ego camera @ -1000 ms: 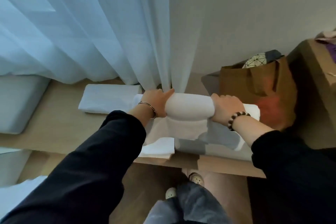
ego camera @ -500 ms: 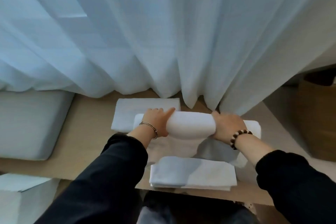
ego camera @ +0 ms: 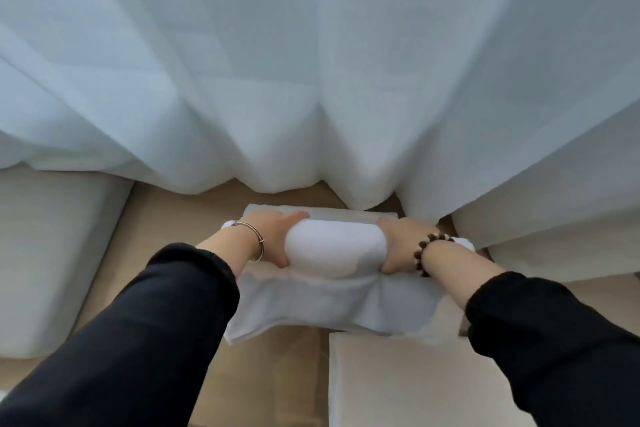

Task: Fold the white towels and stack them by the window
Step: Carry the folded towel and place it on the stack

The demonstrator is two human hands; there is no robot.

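Rolled white towel (ego camera: 334,250), left hand (ego camera: 273,237) and right hand (ego camera: 398,246) fingers curled round its ends, curtain (ego camera: 311,80) behind

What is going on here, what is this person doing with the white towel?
A person in black sleeves holds a partly rolled white towel over a wooden ledge beside the sheer curtain. The left hand and the right hand each grip one end of the roll, and its loose part hangs toward the person. One folded towel lies just behind it, by the curtain, and another folded towel lies nearer, at the lower right.
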